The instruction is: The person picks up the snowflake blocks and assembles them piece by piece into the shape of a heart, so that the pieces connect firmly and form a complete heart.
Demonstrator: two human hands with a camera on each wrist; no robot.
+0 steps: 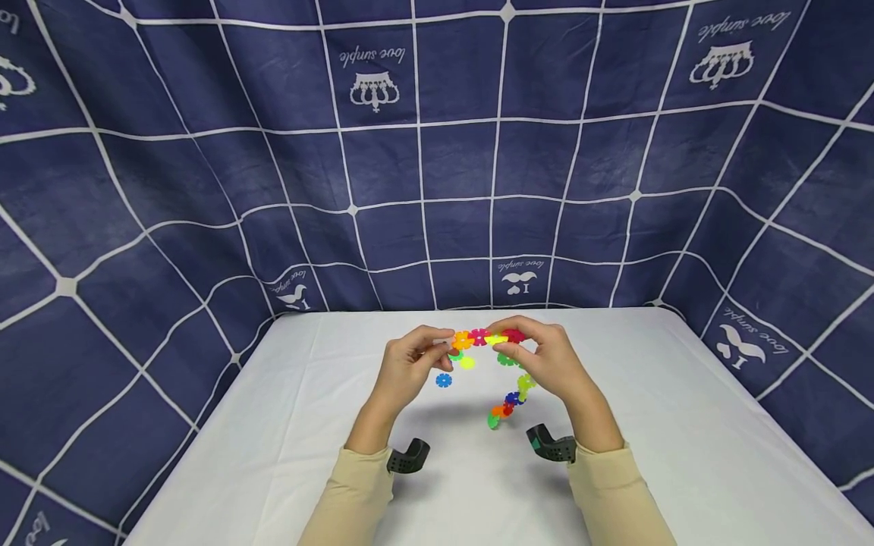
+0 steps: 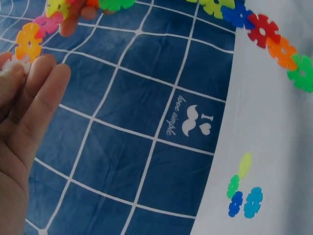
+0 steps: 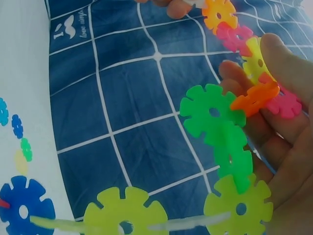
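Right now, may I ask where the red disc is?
In the left wrist view, the red disc sits at upper right, joined between a blue disc and an orange disc.

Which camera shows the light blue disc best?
The left wrist view: there the light blue disc appears whole and largest. The head view shows it whole but small; the right wrist view cuts it off at the left edge.

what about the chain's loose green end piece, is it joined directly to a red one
No, an orange piece sits between the green end piece and the red piece.
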